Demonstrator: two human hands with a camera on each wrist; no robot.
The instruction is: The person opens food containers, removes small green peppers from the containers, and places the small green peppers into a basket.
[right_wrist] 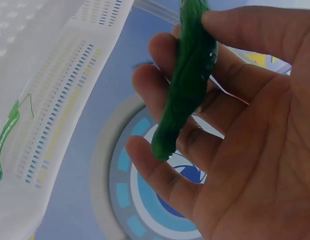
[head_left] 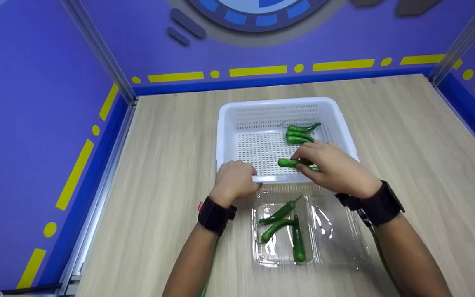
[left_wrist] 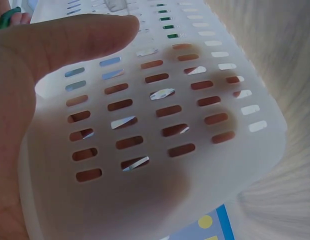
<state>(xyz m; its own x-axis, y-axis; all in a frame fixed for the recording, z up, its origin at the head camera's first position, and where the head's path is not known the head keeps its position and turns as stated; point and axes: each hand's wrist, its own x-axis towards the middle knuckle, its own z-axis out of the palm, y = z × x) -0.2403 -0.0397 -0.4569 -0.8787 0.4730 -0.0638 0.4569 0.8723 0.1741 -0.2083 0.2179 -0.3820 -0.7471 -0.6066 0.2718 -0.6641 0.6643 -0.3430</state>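
My right hand [head_left: 338, 169] pinches a green chili pepper [head_left: 288, 163] between thumb and fingers above the near right part of a white perforated basket [head_left: 278, 178]. In the right wrist view the chili pepper [right_wrist: 187, 80] lies across the fingertips. The left hand [head_left: 234, 181] grips the basket's near wall by its left corner; in the left wrist view the thumb [left_wrist: 90, 40] lies on one side and fingers show through the slots from the other. Several chili peppers [head_left: 299, 139] lie at the basket's right side, partly hidden by the right hand.
A clear plastic clamshell box [head_left: 258, 256] lies in front of the basket, its lid [head_left: 336, 239] folded open to the right. Three chili peppers [head_left: 299, 243] rest in its left half. Blue panels [head_left: 171, 62] border the wooden table [head_left: 159, 185] at the back and sides.
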